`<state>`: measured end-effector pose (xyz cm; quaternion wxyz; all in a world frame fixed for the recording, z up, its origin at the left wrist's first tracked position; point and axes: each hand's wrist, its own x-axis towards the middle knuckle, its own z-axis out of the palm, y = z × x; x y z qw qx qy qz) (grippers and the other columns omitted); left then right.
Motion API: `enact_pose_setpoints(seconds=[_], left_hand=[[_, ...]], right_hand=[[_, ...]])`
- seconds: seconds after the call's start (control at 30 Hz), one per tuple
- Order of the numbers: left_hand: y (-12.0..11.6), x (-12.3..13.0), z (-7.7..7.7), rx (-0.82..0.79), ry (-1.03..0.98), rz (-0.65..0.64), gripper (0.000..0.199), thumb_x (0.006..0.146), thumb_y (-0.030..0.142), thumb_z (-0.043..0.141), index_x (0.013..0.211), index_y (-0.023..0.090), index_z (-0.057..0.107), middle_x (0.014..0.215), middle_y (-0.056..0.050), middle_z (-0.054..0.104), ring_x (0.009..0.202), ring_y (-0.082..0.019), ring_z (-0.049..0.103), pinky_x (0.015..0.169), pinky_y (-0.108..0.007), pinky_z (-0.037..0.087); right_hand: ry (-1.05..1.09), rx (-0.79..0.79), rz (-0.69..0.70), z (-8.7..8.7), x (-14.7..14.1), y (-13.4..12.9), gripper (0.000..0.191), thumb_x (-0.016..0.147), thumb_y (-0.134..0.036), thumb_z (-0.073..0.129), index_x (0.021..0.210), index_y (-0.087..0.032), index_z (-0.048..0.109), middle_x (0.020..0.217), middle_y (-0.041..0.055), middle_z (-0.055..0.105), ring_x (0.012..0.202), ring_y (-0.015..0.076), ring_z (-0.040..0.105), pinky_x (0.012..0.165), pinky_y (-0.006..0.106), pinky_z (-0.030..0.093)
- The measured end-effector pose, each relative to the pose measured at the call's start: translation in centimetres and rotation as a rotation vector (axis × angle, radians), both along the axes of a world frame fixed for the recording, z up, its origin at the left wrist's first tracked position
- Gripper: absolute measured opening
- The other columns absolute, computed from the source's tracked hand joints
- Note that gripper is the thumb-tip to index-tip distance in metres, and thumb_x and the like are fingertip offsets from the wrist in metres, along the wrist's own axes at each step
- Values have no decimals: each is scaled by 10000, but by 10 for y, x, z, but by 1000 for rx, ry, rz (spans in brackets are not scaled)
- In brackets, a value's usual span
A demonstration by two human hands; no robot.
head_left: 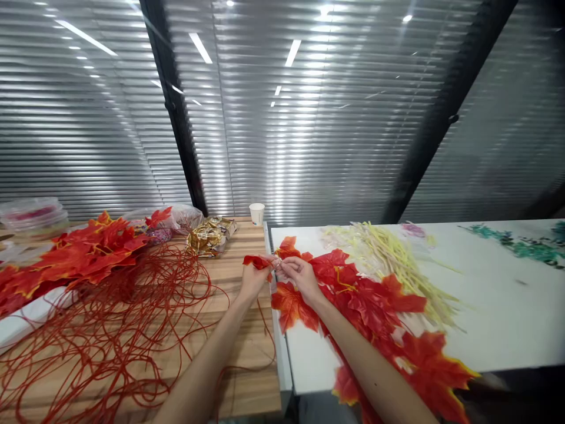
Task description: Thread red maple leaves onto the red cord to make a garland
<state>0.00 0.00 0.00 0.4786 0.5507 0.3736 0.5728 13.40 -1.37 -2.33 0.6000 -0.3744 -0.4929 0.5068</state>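
My left hand (255, 278) is closed around a red artificial leaf (255, 261), over the seam between the wooden table and the white one. Right beside it, the thumb and fingers of my right hand (301, 277) are pinched together; whatever small thing they grip is too blurred to make out. Under and past my right forearm spreads a garland of red and orange artificial leaves (366, 300), reaching down over the front edge of the white table (494, 318). A thin red cord (265, 321) hangs below my left hand onto the wood.
Tangled red cord (145, 312) covers much of the wooden table (251, 388). More red leaves (88, 253), plastic tubs (35, 217), a gold packet (212, 237) and a paper cup (256, 213) stand behind. Yellow stems (397, 259) and green sprigs (525, 244) lie on the right.
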Motion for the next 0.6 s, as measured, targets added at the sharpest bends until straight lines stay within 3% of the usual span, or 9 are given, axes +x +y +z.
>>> enact_pose_setpoints(seconds=[0.3,0.6], left_hand=[[-7,-1,6,-119,-146,-155,271,561,304,751,644,155,541,890,-106,694,859,-226,626,790,-379,463],[-8,-4,11,-5,11,-145,199,610,265,708,611,167,534,915,-94,684,885,-198,616,897,-396,421]], right_hand=[[33,15,-9,-1,2,1,238,683,-375,689,792,-177,614,735,43,705,649,171,666,561,255,491],[54,29,4,2,2,0,232,680,-359,699,790,-175,610,776,51,715,646,166,666,580,260,488]])
